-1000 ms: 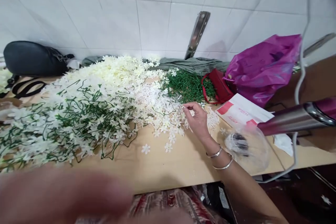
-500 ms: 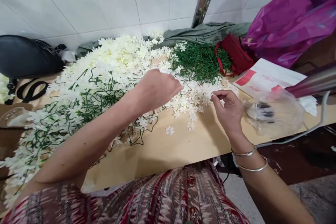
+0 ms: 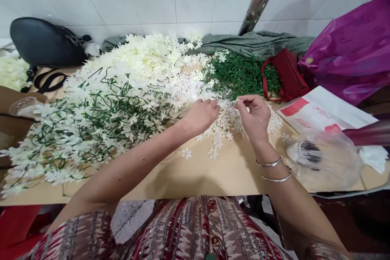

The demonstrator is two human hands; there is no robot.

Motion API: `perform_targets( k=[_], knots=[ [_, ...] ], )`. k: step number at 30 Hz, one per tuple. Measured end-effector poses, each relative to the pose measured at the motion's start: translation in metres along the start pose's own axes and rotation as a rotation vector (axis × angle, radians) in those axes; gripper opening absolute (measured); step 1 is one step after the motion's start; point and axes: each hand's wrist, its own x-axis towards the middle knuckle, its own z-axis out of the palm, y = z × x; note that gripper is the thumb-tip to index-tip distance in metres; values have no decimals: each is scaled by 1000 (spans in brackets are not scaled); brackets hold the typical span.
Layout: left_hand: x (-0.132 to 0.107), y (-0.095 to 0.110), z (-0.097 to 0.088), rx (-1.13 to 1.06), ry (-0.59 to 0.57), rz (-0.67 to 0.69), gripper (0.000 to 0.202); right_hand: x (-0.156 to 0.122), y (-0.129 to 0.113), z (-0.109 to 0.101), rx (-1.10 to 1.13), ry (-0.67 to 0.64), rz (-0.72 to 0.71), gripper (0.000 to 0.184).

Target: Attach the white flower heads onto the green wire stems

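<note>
My left hand is over the loose white artificial flowers, its fingers curled and close together. Whatever its fingertips may hold is hidden. To its right, my right hand pinches a small white flower between thumb and forefinger, mostly covered by the fingers. Beyond the hands lies a heap of green plastic stems. A large pile of white flowers on green stems spreads to the left. One single blossom rests on the tabletop in front of my left hand.
Pale yellow-white flowers are heaped at the back. A black bag stands far left. On the right are a red pouch, a purple plastic bag, a white-and-red packet and a clear plastic bag. Grey cloth lies along the wall.
My left hand has moved toward my body and its fingers are more curled. My right hand has shifted slightly left and up, still pinching. The camera view has shifted.
</note>
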Motion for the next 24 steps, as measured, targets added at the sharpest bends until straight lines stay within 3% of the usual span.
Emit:
perform_targets(
  k=[4, 7, 10, 15, 19, 24],
  knots=[
    [12, -3, 15, -12, -47, -77, 22, -2, 9, 0, 44, 17, 66, 13],
    [12, -10, 16, -73, -37, -158, 19, -7, 11, 0, 65, 62, 76, 12],
    [2, -17, 5, -283, 85, -258, 17, -9, 7, -2, 60, 64, 54, 9],
    [-22, -17, -17, -890, 422, -465, 14, -12, -4, -6, 98, 58, 63, 8],
    [-33, -2, -16, -1357, 439, -650, 25, -13, -9, -8, 243, 18, 145, 9],
    [-37, 15, -5, -1504, 562, -766, 27, -12, -13, -10, 560, -128, 303, 20]
  ],
)
